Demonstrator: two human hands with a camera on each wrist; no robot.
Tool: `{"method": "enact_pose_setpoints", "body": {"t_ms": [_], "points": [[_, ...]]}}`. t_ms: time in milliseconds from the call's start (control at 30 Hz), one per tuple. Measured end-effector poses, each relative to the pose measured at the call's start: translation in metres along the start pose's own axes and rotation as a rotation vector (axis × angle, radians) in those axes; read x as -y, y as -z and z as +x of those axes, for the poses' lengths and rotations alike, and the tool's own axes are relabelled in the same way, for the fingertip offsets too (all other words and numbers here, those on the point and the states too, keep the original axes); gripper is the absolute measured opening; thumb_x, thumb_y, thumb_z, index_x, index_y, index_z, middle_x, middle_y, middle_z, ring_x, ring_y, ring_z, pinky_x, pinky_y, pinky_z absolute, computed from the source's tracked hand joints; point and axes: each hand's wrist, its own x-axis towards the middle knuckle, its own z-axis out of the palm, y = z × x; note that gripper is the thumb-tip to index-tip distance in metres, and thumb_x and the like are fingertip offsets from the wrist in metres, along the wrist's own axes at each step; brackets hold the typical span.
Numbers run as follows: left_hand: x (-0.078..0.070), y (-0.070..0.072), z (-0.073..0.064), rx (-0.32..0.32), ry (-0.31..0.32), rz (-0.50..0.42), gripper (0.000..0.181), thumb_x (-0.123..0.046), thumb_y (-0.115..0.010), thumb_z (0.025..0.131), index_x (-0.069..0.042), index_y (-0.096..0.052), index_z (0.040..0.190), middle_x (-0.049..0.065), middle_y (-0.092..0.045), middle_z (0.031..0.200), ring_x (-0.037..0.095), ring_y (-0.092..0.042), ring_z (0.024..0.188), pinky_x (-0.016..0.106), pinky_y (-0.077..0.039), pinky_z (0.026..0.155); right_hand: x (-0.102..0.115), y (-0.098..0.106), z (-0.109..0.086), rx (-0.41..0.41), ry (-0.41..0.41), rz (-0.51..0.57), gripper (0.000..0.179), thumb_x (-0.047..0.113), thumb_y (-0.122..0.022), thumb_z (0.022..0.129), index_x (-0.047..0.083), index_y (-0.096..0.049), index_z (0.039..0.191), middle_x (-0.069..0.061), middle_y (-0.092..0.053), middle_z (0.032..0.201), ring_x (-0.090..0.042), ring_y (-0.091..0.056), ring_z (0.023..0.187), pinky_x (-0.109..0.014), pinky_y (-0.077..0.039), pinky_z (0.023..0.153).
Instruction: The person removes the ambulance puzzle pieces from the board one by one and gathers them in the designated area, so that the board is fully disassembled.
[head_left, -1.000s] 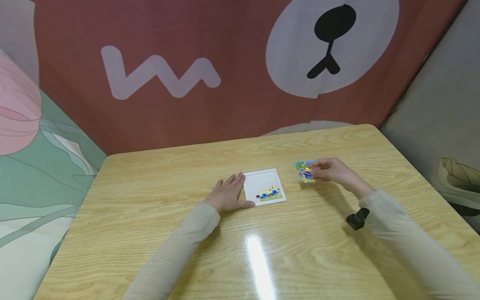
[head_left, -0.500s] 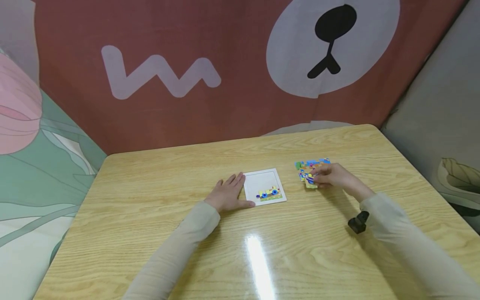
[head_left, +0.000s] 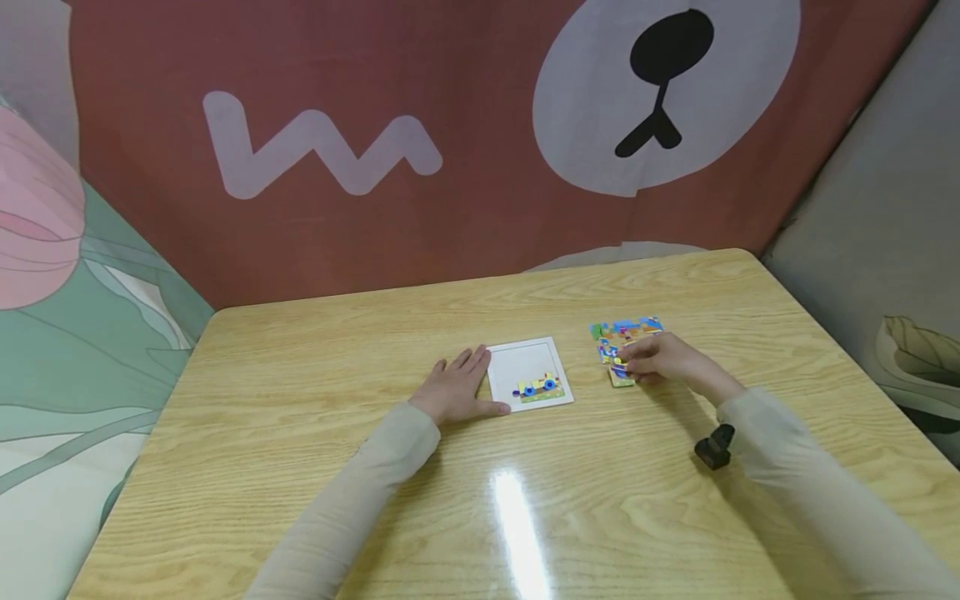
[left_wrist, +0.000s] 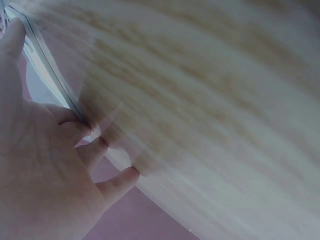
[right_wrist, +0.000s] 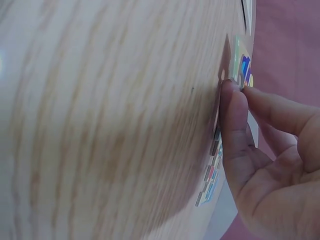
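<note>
My right hand (head_left: 667,363) pinches a jigsaw puzzle piece (head_left: 621,378) between thumb and fingers. In the right wrist view this piece (right_wrist: 241,62) stands a little off the tabletop, its picture side partly covered by the fingers. Several other puzzle pieces (head_left: 606,330) lie grouped right behind it, some hidden by the hand. My left hand (head_left: 455,393) is spread flat, thumb and fingertips along the left edge of a white puzzle tray (head_left: 513,363). Joined pieces showing a yellow and blue vehicle (head_left: 542,387) fill the tray's lower right part.
The wooden table (head_left: 300,400) extends around both hands, with a glare streak in front. Behind it hangs a reddish-brown cloth (head_left: 337,233) with a cartoon print. A black device (head_left: 714,447) hangs at the right cuff. A beige seat or cushion (head_left: 918,350) stands beyond the right edge.
My right hand has drawn the pinched piece toward me, away from the group of pieces, and more of those pieces now show. The left hand and the tray have stayed put.
</note>
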Motion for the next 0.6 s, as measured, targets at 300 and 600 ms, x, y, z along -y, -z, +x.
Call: {"method": "enact_pose_setpoints", "body": {"t_ms": [300, 600], "points": [[-0.0003, 0.0008, -0.0005, 0.000, 0.000, -0.007, 0.098, -0.070, -0.047, 0.086, -0.014, -0.006, 0.155, 0.001, -0.003, 0.163, 0.024, -0.009, 0.151, 0.052, -0.013, 0.121, -0.0044, -0.0012, 0.0029, 0.009, 0.015, -0.018, 0.040, 0.005, -0.057, 0.094, -0.017, -0.049, 0.127, -0.002, -0.072, 0.094, -0.001, -0.062, 0.072, -0.020, -0.055, 0.066], [-0.0012, 0.0017, -0.0014, -0.001, -0.001, -0.013, 0.097, -0.068, -0.048, 0.087, -0.013, -0.007, 0.155, 0.002, -0.004, 0.163, 0.024, -0.009, 0.151, 0.052, -0.014, 0.121, -0.0051, -0.0029, 0.0047, 0.007, 0.008, -0.012, 0.040, 0.003, -0.058, 0.093, -0.019, -0.048, 0.125, 0.007, -0.068, 0.079, -0.001, -0.061, 0.069, -0.019, -0.055, 0.063]]}}
